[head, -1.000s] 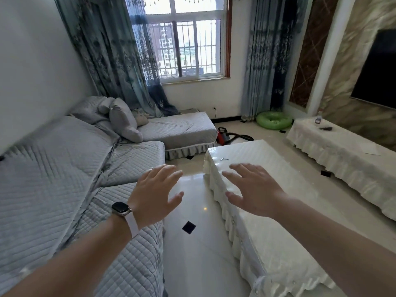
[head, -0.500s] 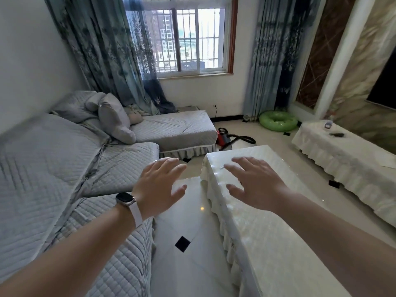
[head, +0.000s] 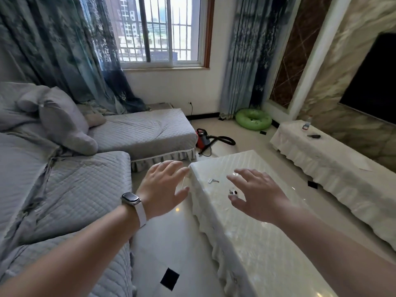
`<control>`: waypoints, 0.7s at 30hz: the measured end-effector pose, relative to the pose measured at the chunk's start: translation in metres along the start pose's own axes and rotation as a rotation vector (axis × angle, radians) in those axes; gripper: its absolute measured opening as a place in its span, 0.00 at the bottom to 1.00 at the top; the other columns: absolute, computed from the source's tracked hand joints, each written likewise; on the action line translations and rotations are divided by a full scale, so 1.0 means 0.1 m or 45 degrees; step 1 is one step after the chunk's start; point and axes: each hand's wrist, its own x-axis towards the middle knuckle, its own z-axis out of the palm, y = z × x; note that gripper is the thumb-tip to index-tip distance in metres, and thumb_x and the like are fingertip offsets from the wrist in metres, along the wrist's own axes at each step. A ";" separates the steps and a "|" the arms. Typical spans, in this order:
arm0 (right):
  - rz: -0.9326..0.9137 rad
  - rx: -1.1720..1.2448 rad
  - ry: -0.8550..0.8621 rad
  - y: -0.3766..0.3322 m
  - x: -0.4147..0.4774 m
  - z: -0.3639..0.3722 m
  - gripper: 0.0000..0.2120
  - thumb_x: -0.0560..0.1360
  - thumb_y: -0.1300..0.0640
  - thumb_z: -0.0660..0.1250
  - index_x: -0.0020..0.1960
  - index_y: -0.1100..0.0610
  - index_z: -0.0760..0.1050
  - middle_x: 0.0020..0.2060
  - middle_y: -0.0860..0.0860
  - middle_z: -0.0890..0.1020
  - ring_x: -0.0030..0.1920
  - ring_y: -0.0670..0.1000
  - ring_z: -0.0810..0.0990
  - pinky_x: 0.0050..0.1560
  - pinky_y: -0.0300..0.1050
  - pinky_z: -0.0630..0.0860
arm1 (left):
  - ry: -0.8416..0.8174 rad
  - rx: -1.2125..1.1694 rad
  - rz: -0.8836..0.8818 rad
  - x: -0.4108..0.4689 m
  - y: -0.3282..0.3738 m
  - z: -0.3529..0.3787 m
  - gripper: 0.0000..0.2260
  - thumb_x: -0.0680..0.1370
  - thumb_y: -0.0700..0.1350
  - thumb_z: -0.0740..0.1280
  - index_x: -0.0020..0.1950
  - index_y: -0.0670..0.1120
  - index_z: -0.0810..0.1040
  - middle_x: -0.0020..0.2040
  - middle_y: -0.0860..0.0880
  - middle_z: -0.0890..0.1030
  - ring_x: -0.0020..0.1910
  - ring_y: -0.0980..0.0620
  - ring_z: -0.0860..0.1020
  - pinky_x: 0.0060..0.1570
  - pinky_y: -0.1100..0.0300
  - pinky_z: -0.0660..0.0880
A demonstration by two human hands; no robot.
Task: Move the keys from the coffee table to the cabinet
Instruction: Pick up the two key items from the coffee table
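The grey quilted sofa (head: 70,189) fills your left side, and the long cloth-covered cabinet (head: 334,174) runs under the dark screen on your right, well apart from the coffee table. Between them stands the coffee table itself, its glossy tabletop (head: 252,236) draped in pale cloth with a frilled edge. Your left hand (head: 162,189), watch on the wrist, hangs spread and empty over the floor just beside the table's near corner. Your right hand (head: 257,194) hovers above the tabletop, fingers splayed, grasping nothing.

The keys (head: 213,180) lie flat on the tabletop between your two hands — small, silvery, near the far corner. A second small item (head: 233,192) sits by your right thumb; whether it belongs to the keys I cannot tell.

The risk, as I judge it: the surface looks slick, so a hurried pinch could skid the keys off the edge. You may also leave that second piece behind — check it before you turn toward the cabinet.
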 end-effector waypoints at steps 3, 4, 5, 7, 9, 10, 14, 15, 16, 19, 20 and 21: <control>0.046 0.015 0.005 0.00 0.40 0.04 0.27 0.75 0.41 0.61 0.70 0.51 0.67 0.69 0.55 0.71 0.68 0.58 0.67 0.64 0.54 0.63 | -0.004 -0.032 0.006 0.31 -0.32 0.08 0.23 0.75 0.57 0.64 0.67 0.49 0.73 0.67 0.46 0.74 0.68 0.43 0.69 0.67 0.45 0.65; 0.054 0.010 0.007 0.02 0.53 0.06 0.27 0.75 0.41 0.61 0.70 0.51 0.67 0.69 0.55 0.71 0.68 0.58 0.66 0.64 0.54 0.62 | -0.006 -0.032 0.018 0.39 -0.41 0.12 0.24 0.74 0.58 0.63 0.67 0.49 0.73 0.67 0.46 0.75 0.67 0.43 0.69 0.66 0.45 0.65; 0.058 0.004 0.010 0.05 0.66 0.08 0.27 0.75 0.41 0.61 0.71 0.51 0.67 0.69 0.54 0.71 0.68 0.58 0.66 0.64 0.54 0.62 | -0.007 -0.028 0.033 0.48 -0.50 0.17 0.24 0.74 0.58 0.62 0.67 0.49 0.73 0.66 0.46 0.75 0.67 0.43 0.70 0.66 0.45 0.66; 0.071 0.010 0.023 0.11 0.91 0.14 0.26 0.75 0.41 0.62 0.70 0.51 0.67 0.69 0.55 0.71 0.68 0.58 0.67 0.63 0.54 0.62 | -0.013 -0.023 0.043 0.66 -0.69 0.27 0.24 0.74 0.59 0.61 0.67 0.50 0.73 0.66 0.47 0.75 0.67 0.43 0.70 0.66 0.45 0.66; 0.083 0.025 0.017 0.20 1.15 0.23 0.26 0.75 0.42 0.63 0.70 0.51 0.68 0.68 0.55 0.72 0.67 0.58 0.68 0.63 0.55 0.63 | -0.020 -0.038 0.022 0.85 -0.87 0.39 0.23 0.74 0.59 0.60 0.66 0.50 0.73 0.66 0.46 0.75 0.66 0.43 0.71 0.65 0.44 0.67; 0.086 0.034 0.006 0.25 1.25 0.30 0.26 0.75 0.42 0.63 0.70 0.52 0.68 0.68 0.55 0.72 0.67 0.58 0.68 0.63 0.55 0.63 | -0.030 -0.048 0.014 0.94 -0.96 0.46 0.24 0.74 0.59 0.60 0.66 0.50 0.73 0.65 0.46 0.76 0.66 0.43 0.71 0.65 0.44 0.67; 0.118 0.061 -0.035 0.57 1.69 0.68 0.26 0.75 0.41 0.61 0.70 0.50 0.67 0.69 0.54 0.71 0.68 0.57 0.67 0.64 0.54 0.61 | -0.078 -0.047 0.034 1.41 -1.22 0.82 0.23 0.73 0.60 0.60 0.65 0.50 0.73 0.64 0.47 0.77 0.64 0.43 0.72 0.63 0.44 0.69; 0.130 0.066 -0.046 0.67 1.82 0.79 0.26 0.75 0.40 0.60 0.70 0.50 0.66 0.70 0.54 0.70 0.69 0.57 0.66 0.65 0.54 0.60 | -0.086 -0.042 0.040 1.55 -1.28 0.92 0.23 0.73 0.59 0.60 0.64 0.50 0.73 0.64 0.47 0.77 0.64 0.43 0.72 0.62 0.45 0.69; 0.143 0.075 -0.061 0.77 1.96 0.90 0.27 0.75 0.40 0.60 0.71 0.49 0.65 0.71 0.53 0.69 0.69 0.56 0.65 0.66 0.54 0.59 | -0.098 -0.035 0.042 1.70 -1.33 1.01 0.23 0.73 0.59 0.61 0.64 0.51 0.73 0.64 0.47 0.77 0.64 0.43 0.73 0.62 0.45 0.70; 0.182 0.134 -0.113 1.11 2.35 1.22 0.27 0.76 0.39 0.58 0.72 0.47 0.62 0.72 0.52 0.67 0.70 0.55 0.63 0.67 0.53 0.58 | -0.152 -0.021 0.033 2.20 -1.50 1.29 0.23 0.73 0.59 0.62 0.65 0.50 0.74 0.64 0.47 0.77 0.64 0.44 0.73 0.62 0.46 0.70; 0.197 0.155 -0.135 1.24 2.47 1.31 0.27 0.76 0.39 0.58 0.72 0.47 0.62 0.72 0.51 0.66 0.70 0.54 0.62 0.67 0.52 0.58 | -0.166 -0.023 0.025 2.37 -1.54 1.37 0.23 0.73 0.58 0.63 0.65 0.50 0.74 0.64 0.47 0.77 0.64 0.44 0.73 0.62 0.46 0.70; 0.212 0.174 -0.155 1.37 2.58 1.38 0.27 0.76 0.39 0.58 0.72 0.47 0.61 0.73 0.51 0.65 0.70 0.54 0.62 0.67 0.52 0.57 | -0.173 -0.025 0.022 2.55 -1.58 1.44 0.23 0.72 0.58 0.63 0.65 0.50 0.74 0.64 0.47 0.77 0.64 0.44 0.73 0.61 0.46 0.70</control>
